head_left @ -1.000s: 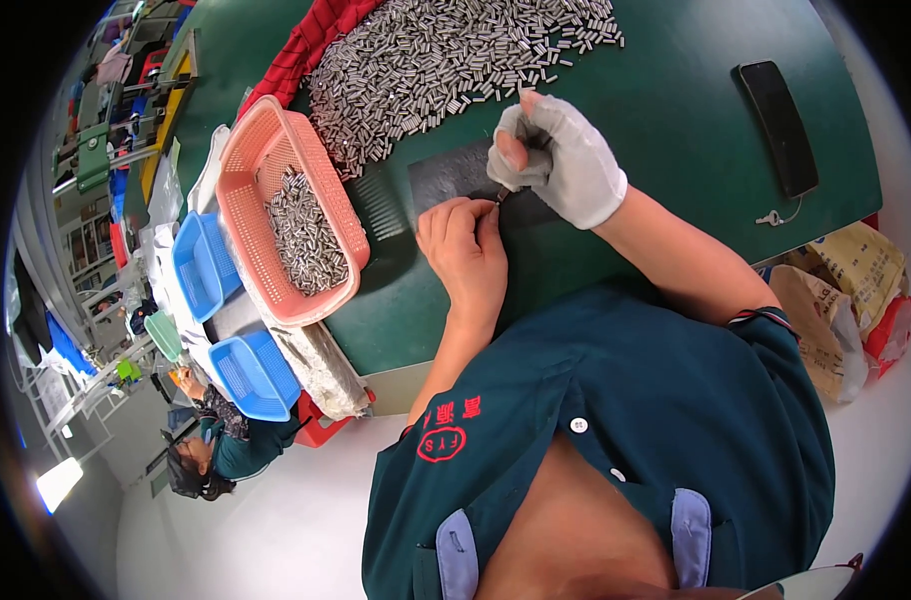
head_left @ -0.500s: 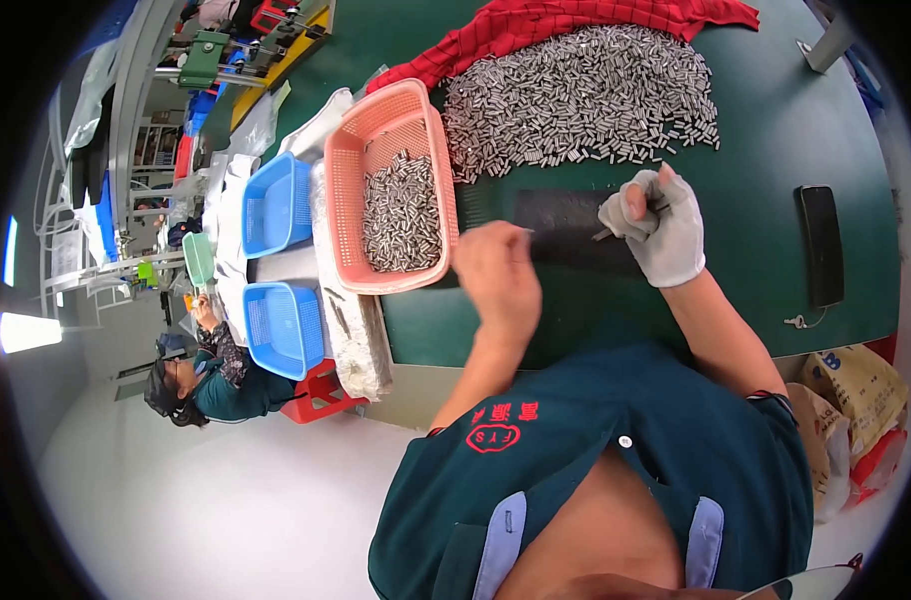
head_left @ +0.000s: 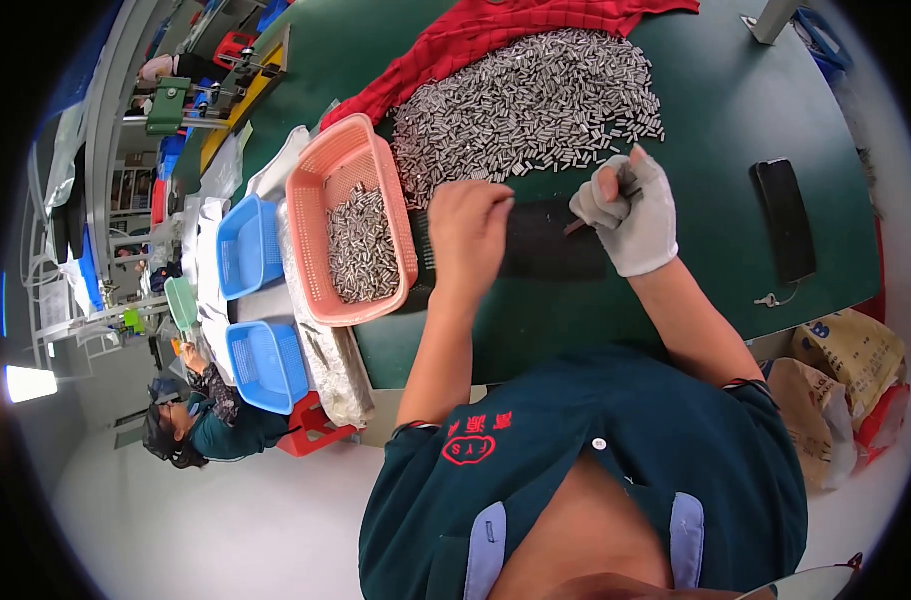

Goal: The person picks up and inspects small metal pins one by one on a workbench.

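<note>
My left hand (head_left: pixel 468 238) is bare, its fingers curled and the thumb pressed to the forefinger; whatever they pinch is hidden. It hovers between the pink basket (head_left: pixel 301 245) and a black mat (head_left: pixel 551 243), just below a wide pile of short metal pins (head_left: pixel 526 105). In a white glove with bare fingertips showing, my right hand (head_left: pixel 631 220) is closed over the mat's right end. A thin dark piece (head_left: pixel 576 227) sticks out of that grip, too small to name. More metal pins (head_left: pixel 364 245) lie inside the pink basket.
A red checked cloth (head_left: pixel 456 50) borders the pile's far side. Two blue baskets (head_left: pixel 251 245) stand to the left, near a seated co-worker (head_left: pixel 216 415). At right lie a black phone (head_left: pixel 784 220) and a key (head_left: pixel 768 300); a metal post (head_left: pixel 773 20) stands at the far right.
My left hand has moved forward toward the pin pile, alongside the mat's left end. My right hand keeps its closed grip over the mat. The whole view has shifted slightly.
</note>
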Demonstrator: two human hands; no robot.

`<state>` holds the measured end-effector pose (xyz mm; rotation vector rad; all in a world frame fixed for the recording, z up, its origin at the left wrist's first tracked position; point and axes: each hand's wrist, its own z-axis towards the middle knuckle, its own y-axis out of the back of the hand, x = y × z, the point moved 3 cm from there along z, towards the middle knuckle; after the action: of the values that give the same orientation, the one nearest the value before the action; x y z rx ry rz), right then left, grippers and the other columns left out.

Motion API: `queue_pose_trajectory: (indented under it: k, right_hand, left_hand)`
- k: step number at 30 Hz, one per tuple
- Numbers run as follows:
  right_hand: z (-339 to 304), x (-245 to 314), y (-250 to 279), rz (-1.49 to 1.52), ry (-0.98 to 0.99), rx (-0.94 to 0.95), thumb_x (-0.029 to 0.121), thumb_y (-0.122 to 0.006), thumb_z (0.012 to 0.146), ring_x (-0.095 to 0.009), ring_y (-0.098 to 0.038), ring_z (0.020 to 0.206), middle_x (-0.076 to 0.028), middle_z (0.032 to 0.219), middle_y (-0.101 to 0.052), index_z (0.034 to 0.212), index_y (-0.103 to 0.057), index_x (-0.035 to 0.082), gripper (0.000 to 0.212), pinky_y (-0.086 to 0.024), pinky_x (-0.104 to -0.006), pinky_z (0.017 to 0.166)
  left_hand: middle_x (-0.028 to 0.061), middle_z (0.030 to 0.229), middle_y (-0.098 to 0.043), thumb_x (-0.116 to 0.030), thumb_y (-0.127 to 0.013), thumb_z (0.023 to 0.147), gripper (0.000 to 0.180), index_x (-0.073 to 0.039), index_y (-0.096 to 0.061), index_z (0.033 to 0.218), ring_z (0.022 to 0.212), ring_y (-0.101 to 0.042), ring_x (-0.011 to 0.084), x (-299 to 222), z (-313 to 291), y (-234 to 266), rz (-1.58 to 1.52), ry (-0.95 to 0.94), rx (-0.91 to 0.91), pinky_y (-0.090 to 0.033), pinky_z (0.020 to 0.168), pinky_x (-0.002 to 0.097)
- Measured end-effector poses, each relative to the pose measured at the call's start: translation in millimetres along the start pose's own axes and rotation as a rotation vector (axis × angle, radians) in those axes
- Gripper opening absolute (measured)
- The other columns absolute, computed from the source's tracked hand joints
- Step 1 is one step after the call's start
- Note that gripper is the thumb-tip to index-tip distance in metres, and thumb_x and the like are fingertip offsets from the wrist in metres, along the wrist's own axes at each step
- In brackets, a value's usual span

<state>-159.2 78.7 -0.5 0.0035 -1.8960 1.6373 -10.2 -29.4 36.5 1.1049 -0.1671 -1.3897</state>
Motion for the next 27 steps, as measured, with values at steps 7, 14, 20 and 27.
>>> queue_pose_trajectory:
  k: [7, 14, 20, 27]
  right_hand:
    - [-2, -5, -1, -0.017, -0.027, -0.035, 0.035, -0.04, 0.098, -0.011, -0.024, 0.044, 0.002, 0.047, -0.027, 0.063, -0.048, 0.006, 0.047, -0.022, -0.0277, 0.049]
    - [-3, -5, 0, -0.02, -0.056, -0.075, 0.033, -0.04, 0.098, -0.011, -0.024, 0.046, 0.002, 0.049, -0.029, 0.065, -0.047, 0.006, 0.043, -0.023, -0.0271, 0.05]
    - [-3, -5, 0, -0.039, -0.057, -0.117, 0.031, -0.04, 0.099, -0.01, -0.025, 0.047, 0.002, 0.051, -0.03, 0.066, -0.046, 0.006, 0.042, -0.023, -0.0263, 0.05]
    - [-5, -6, 0, -0.007, -0.056, -0.083, 0.031, -0.041, 0.099, -0.01, -0.026, 0.047, 0.001, 0.053, -0.032, 0.067, -0.046, 0.006, 0.04, -0.024, -0.0267, 0.05]
  left_hand:
    - [0.0072, 0.08, -0.06, -0.005, -0.068, 0.073, 0.01, -0.006, -0.065, 0.082, 0.083, -0.055, 0.0287, 19, 20, -41, 0.04, 0.003, 0.155, -0.042, 0.075, 0.0398]
    - [0.0078, 0.082, -0.06, -0.008, -0.068, 0.075, 0.01, -0.007, -0.066, 0.085, 0.084, -0.053, 0.0288, 20, 28, -59, 0.165, -0.05, 0.242, -0.042, 0.075, 0.0391]
    - [0.0074, 0.081, -0.058, -0.006, -0.067, 0.075, 0.009, -0.006, -0.063, 0.083, 0.083, -0.053, 0.0279, 21, 28, -57, 0.088, -0.075, 0.252, -0.043, 0.075, 0.0389]
    - [0.0036, 0.091, -0.061, -0.001, -0.057, 0.09, 0.008, 0.001, -0.059, 0.098, 0.086, -0.055, 0.0102, 19, 2, -38, -0.813, 0.476, 0.256, -0.043, 0.081, 0.0227]
